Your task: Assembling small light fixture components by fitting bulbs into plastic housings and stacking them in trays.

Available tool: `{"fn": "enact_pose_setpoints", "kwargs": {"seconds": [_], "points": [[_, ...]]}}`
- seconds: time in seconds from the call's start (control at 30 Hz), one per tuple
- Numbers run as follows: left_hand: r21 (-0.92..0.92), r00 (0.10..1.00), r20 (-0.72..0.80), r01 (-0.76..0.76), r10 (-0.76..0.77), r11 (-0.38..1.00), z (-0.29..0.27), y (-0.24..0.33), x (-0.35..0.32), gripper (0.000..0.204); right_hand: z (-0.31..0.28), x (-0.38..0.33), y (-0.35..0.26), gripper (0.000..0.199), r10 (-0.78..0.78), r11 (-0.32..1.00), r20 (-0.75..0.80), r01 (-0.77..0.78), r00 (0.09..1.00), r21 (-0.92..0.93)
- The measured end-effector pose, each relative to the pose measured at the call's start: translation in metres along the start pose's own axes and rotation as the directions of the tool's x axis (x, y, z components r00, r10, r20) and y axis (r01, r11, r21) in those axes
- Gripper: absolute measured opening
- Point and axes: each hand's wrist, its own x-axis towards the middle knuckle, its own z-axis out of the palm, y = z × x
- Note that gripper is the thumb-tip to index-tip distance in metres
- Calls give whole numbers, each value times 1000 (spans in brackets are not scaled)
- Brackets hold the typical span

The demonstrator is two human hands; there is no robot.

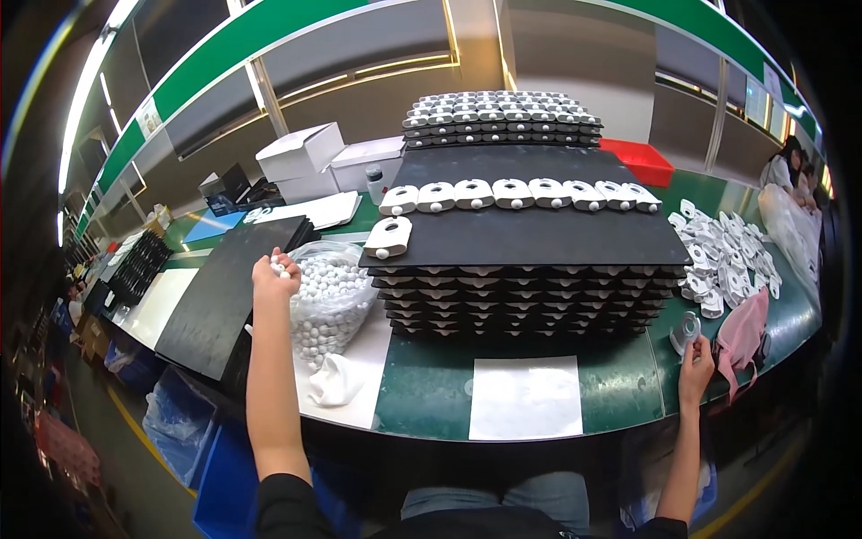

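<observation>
My left hand (pixel 273 284), palm up with its fingers curled, holds a few small white balls (pixel 281 267). It is beside a clear plastic bag (pixel 343 328) full of the same balls. Over on the right, my right hand (pixel 695 370) pinches a white plastic housing (pixel 685 329) with a round opening. Between the hands stands a tall stack of black boards (pixel 530 241), with similar housings between the layers. On its top board, a row of housings (pixel 512 192), each with a white ball at its front, lies behind a single housing (pixel 388 236) at the left.
Loose housings (pixel 725 256) lie heaped on the green table's right side, near a pink cloth item (pixel 743 334). White paper (pixel 525 400) lies at the front edge. Black boards (pixel 224 292) and white boxes (pixel 301 160) are at left; a red bin (pixel 639 162) stands behind.
</observation>
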Motion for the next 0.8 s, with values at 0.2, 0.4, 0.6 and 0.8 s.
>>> {"fn": "enact_pose_setpoints", "kwargs": {"seconds": [0.2, 0.4, 0.6, 0.8], "points": [[101, 835, 322, 439, -446, 893, -18, -82, -99, 18, -1, -4, -32, 11, 18, 974, 77, -35, 997, 224], [642, 495, 328, 508, -805, 574, -27, -186, -159, 21, 33, -48, -150, 10, -81, 773, 577, -314, 813, 551], [780, 359, 349, 400, -866, 481, -1, -251, -161, 25, 63, -85, -182, 13, -142, 683, 755, -489, 640, 543], [723, 304, 432, 446, -849, 528, -3, -276, -154, 30, 73, -98, -185, 13, -120, 725, 755, -462, 645, 510]]}}
